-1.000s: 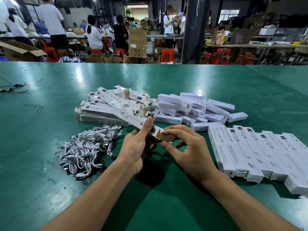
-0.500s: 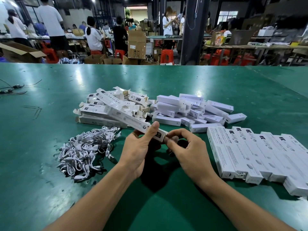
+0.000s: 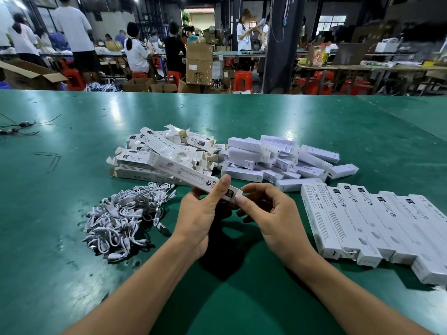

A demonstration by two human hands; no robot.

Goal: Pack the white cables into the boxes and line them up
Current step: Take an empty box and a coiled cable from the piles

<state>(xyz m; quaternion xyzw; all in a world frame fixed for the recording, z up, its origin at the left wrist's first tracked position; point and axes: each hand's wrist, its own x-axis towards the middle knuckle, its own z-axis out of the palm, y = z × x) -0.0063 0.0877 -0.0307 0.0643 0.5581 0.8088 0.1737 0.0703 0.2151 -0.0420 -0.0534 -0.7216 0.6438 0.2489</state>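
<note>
Closure of a long box (image 3: 183,176), judged to be the step in hand. The left hand (image 3: 200,213) held the box above the table (image 3: 72,274), its fingers (image 3: 221,187) clamped round the near end. The right hand (image 3: 273,218) met that end, its fingers (image 3: 242,199) pinched on the end flap, which looked nearly tucked. Whether a cable lay inside could not be told. The next move probably called for seating the flap fully, then laying the box against the row of packed boxes (image 3: 362,221) just right of the fingers, edges flush. White cables (image 3: 125,213) lay heaped left of the fingers, outside any box. Beyond the fingers lay open-flapped boxes (image 3: 164,151) and, to their right, a heap of small plain boxes (image 3: 278,155), contents not visible.
</note>
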